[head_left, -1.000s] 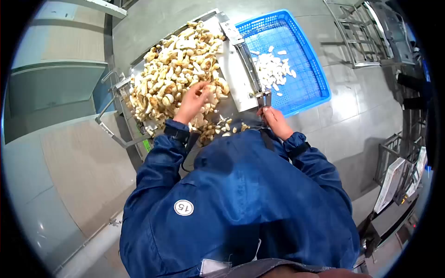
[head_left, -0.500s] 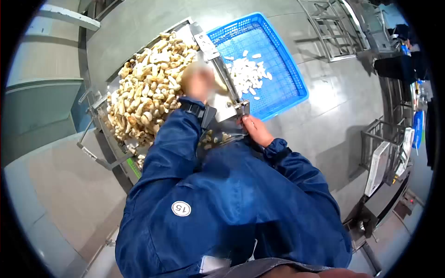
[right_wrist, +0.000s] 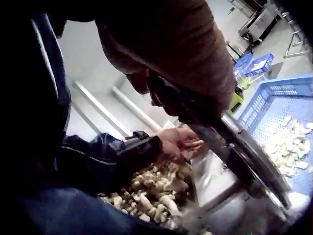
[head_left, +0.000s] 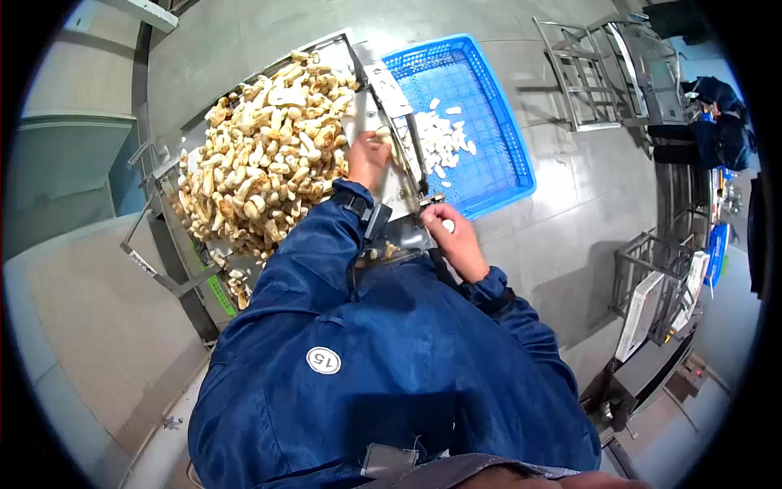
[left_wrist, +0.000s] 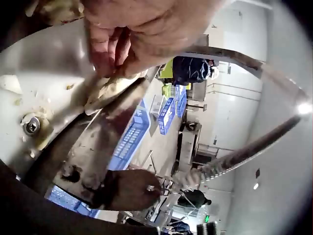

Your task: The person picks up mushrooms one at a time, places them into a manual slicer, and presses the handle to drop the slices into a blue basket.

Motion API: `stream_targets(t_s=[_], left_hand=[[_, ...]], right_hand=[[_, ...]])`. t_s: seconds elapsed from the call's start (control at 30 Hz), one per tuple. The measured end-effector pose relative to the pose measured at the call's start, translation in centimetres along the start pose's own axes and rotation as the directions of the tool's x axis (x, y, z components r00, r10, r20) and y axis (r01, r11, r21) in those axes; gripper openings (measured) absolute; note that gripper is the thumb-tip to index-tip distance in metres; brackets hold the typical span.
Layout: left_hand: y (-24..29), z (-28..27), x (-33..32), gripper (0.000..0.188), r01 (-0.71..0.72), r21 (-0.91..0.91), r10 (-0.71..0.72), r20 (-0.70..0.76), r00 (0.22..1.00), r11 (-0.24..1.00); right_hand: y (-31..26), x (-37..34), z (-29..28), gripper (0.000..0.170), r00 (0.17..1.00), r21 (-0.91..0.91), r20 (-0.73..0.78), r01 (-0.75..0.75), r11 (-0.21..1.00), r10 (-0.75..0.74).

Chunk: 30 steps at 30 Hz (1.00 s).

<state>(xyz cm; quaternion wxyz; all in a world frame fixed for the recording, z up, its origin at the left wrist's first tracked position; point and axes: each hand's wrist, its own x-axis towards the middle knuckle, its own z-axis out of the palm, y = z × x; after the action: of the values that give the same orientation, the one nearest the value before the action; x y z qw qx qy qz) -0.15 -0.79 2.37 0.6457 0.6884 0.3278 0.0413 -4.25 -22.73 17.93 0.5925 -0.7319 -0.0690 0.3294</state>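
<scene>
Beside the long hinged blade point(left_wrist: 100, 139), my left hand point(head_left: 369, 160) pinches a pale mushroom point(left_wrist: 113, 93) on the white cutting board point(left_wrist: 41, 63). In the left wrist view its fingertips press down on the mushroom, which lies along the blade's edge. My right hand point(head_left: 458, 246) grips the handle of the cutter point(right_wrist: 195, 115) at the blade's near end; the palm hides most of that handle. A large heap of whole mushrooms point(head_left: 265, 155) lies left of the board. Cut white mushroom pieces point(head_left: 444, 140) are in the blue basket point(head_left: 521, 163) on the blade's other side.
Small scraps and a screw head point(left_wrist: 32, 125) show on the board. Metal frame racks point(head_left: 574, 73) stand on the tiled floor to the right. Another person point(head_left: 721, 122) is at the far right. A metal bracket point(head_left: 155, 265) sticks out at the table's left side.
My left hand has gone from the mushroom heap to the board and now holds a mushroom by the blade. The right hand stays at the cutter's handle. The head view has shifted.
</scene>
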Motion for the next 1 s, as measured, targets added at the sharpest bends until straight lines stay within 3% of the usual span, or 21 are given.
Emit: stream_targets(t_s=[0.03,0.07,0.1,0.13,0.27,0.3,0.33,0.37,0.4,0.47,0.5,0.53,0.63,0.67,0.7,0.77,0.8,0.83,0.9,1.0], left_hand=[[0.4,-0.2,-0.4,0.037,-0.002,0.061,0.000,0.030,1.000,0.998],[-0.5,0.0,-0.1,0.032,-0.112,0.162,0.118,-0.025,0.993,0.980],[0.9,0.1,-0.9,0.022,-0.068,0.222,0.076,-0.029,0.997,0.973],[-1.4,0.4,0.1,0.029,-0.073,0.017,0.074,-0.045,0.996,0.997],[-2.7,0.5,1.3,0.034,-0.136,-0.010,0.135,-0.066,0.989,0.991],[-2.4,0.5,1.0,0.034,-0.125,0.047,0.128,-0.054,0.990,0.991],[-1.9,0.4,0.6,0.034,-0.116,0.106,0.121,-0.042,0.992,0.988],[-4.3,0.4,1.8,0.034,-0.029,-0.281,0.035,0.016,0.999,0.959],[-4.0,0.1,2.0,0.034,0.086,-0.618,-0.051,0.074,0.996,0.781],[-3.6,0.2,1.4,0.035,0.025,-0.371,-0.024,0.009,1.000,0.928],[-0.5,-0.1,-0.1,0.035,-0.037,-0.069,0.035,-0.018,0.999,0.997],[1.3,-0.3,-0.8,0.036,-0.092,0.237,0.101,-0.027,0.994,0.967],[0.4,0.0,-0.4,0.032,-0.192,0.370,0.218,-0.029,0.975,0.909],[0.5,0.0,-0.5,0.032,-0.249,0.408,0.281,-0.019,0.960,0.878],[0.8,0.3,-0.7,0.032,-0.230,0.273,0.253,-0.051,0.966,0.934],[1.6,0.4,-0.5,0.031,-0.115,0.382,0.137,-0.030,0.990,0.917],[0.1,0.7,0.2,0.031,-0.163,0.341,0.185,-0.033,0.982,0.926],[0.3,0.7,0.2,0.031,-0.176,0.355,0.202,-0.036,0.979,0.918],[0.9,0.4,-0.4,0.031,-0.198,0.388,0.228,-0.031,0.973,0.900],[0.7,0.4,-0.4,0.033,-0.213,0.373,0.238,-0.023,0.971,0.903]], right_hand=[[-3.1,-0.1,-0.1,0.025,1.000,0.004,-0.011,-0.019,1.000,0.019],[-5.1,0.0,0.0,0.026,0.999,0.113,0.011,-0.034,0.993,0.033],[-6.1,0.4,0.1,0.027,0.999,0.220,0.031,-0.048,0.974,0.042],[-6.0,0.8,0.6,0.029,1.000,0.241,0.013,-0.009,0.971,0.006],[-0.9,-0.1,0.6,0.034,0.993,0.064,-0.064,-0.091,0.994,0.095],[2.3,-0.4,0.5,0.035,0.996,0.104,-0.038,-0.081,0.991,0.086],[4.8,-0.5,0.3,0.034,0.997,0.033,-0.026,-0.069,0.997,0.070],[6.7,-0.4,0.2,0.034,0.999,-0.037,-0.013,-0.048,0.998,0.048],[7.2,-0.1,0.6,0.032,0.998,-0.077,-0.053,-0.030,0.997,0.026],[7.7,0.1,0.0,0.029,0.996,-0.013,-0.039,-0.084,0.996,0.084],[6.8,0.0,0.1,0.028,0.993,0.022,-0.032,-0.114,0.993,0.115],[3.7,-0.3,0.5,0.025,0.978,0.122,-0.054,-0.196,0.973,0.203],[-4.4,-0.2,0.9,0.023,0.991,0.056,-0.137,-0.003,0.998,0.010],[-5.8,0.1,0.4,0.022,0.997,0.130,-0.071,0.040,0.991,-0.031],[-6.2,0.4,0.6,0.023,0.997,0.163,-0.073,0.040,0.986,-0.028],[-4.4,0.4,1.1,0.026,0.989,-0.018,-0.118,0.091,0.996,-0.093],[-2.0,0.2,0.9,0.029,0.995,0.045,-0.095,0.032,0.998,-0.028],[-0.6,-0.2,1.0,0.030,0.994,-0.022,-0.082,0.065,0.998,-0.067],[5.5,-0.7,0.4,0.032,0.996,-0.040,-0.053,-0.070,0.997,0.068],[9.0,-0.4,0.5,0.031,0.997,-0.106,-0.067,0.034,0.994,-0.042]])
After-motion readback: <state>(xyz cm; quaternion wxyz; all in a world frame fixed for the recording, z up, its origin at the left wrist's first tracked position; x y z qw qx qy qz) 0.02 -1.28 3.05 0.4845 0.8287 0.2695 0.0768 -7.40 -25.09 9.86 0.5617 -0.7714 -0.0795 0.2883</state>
